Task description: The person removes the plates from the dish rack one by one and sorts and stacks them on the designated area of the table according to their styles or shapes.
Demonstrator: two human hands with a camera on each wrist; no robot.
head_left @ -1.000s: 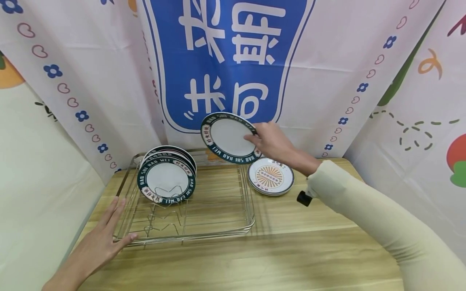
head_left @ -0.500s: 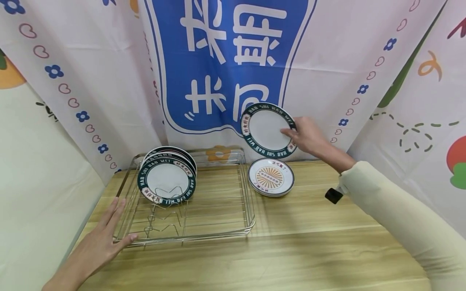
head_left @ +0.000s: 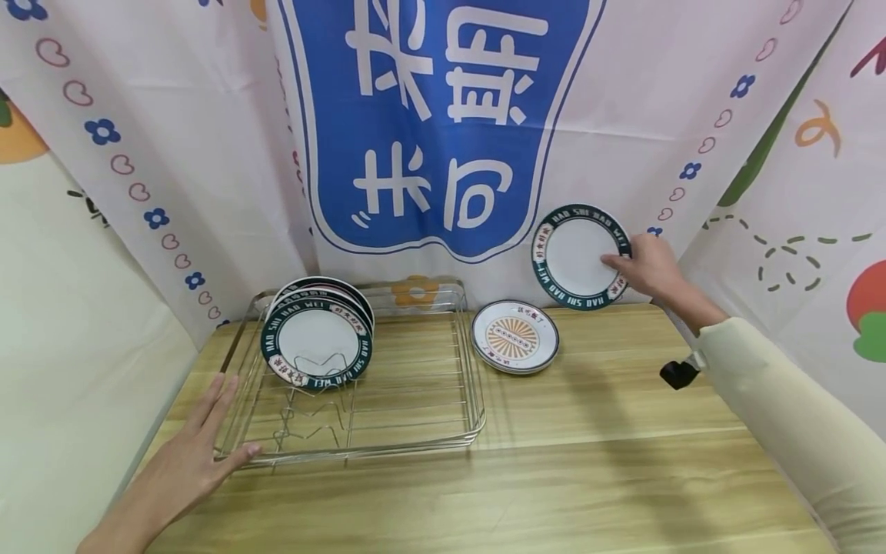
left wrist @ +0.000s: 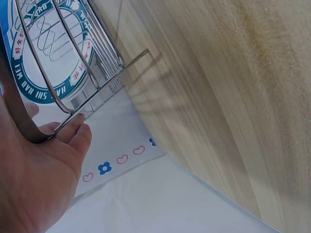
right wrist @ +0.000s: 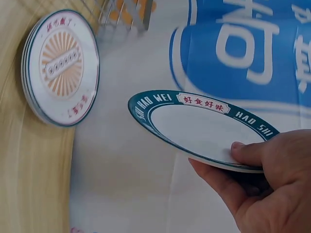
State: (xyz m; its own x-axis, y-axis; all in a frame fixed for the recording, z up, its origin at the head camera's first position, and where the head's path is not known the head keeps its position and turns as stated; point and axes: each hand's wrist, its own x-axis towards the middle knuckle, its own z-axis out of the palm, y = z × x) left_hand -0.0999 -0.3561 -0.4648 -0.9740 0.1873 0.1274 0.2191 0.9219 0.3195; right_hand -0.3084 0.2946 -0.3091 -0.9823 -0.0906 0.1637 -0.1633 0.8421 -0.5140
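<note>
In the head view my right hand [head_left: 654,265] pinches the right edge of a white plate [head_left: 577,258] with a green lettered rim, thumb on its face. The plate is held up at the back right, above the table. The right wrist view shows the thumb over this plate [right wrist: 194,128] and a finger beneath. My left hand [head_left: 183,462] rests at the front left corner of a wire dish rack [head_left: 415,442], fingers extended along its side. Several dark-rimmed plates [head_left: 314,342] stand tilted at the rack's left. In the left wrist view the rack's metal edge crosses the left hand [left wrist: 43,170].
A short stack of white plates with an orange sunburst [head_left: 515,337] lies right of the rack on the wooden table [head_left: 443,500]. Printed cloth [head_left: 595,154] hangs behind the table and along its sides.
My right hand has carried the green-rimmed plate rightward, from above the rack's right end, past the sunburst stack, to the back right. The left hand and rack have stayed put.
</note>
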